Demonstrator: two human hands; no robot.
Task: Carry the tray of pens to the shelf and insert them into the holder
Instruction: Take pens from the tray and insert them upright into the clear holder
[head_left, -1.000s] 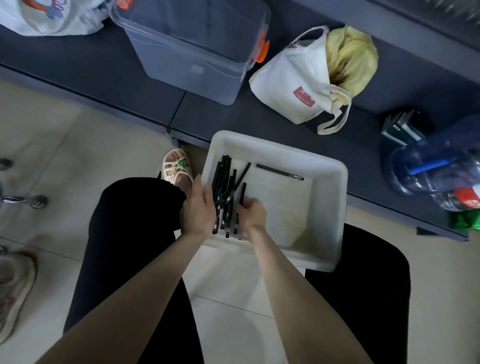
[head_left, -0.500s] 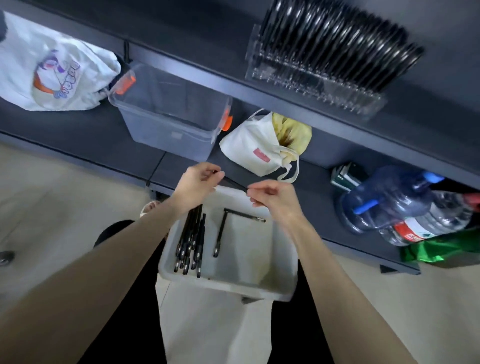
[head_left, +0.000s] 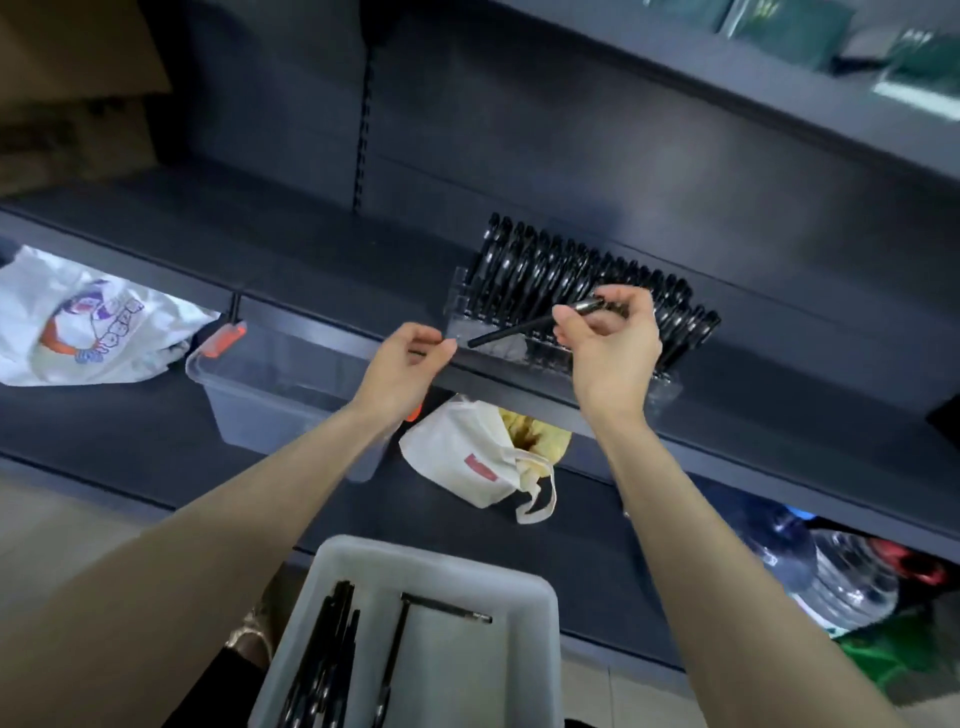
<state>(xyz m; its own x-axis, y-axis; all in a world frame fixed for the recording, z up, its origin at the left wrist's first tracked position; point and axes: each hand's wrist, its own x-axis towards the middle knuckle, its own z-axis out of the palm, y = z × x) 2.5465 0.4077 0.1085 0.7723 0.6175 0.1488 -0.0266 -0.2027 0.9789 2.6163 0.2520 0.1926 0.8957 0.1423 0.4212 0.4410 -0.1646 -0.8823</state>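
My right hand (head_left: 613, 353) pinches the pen (head_left: 514, 330) crosswise before the holder (head_left: 460, 299), tip toward my left hand (head_left: 410, 364), whose grip is unclear.

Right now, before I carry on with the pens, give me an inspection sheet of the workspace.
Surface: dark shelf; the holder stands near its front edge.
Job's things: clear holder, nearly full of black pens; white tray below, with loose pens in it.
Clutter: clear bin, printed bag, white bag and water bottles on the lower shelf.
Hands: right hand pinches one pen in front of the holder; left hand has its fingers curled by the pen's tip, contact unclear.
Cables: nothing seen.
Surroundings: tiled floor; cardboard boxes at upper left.
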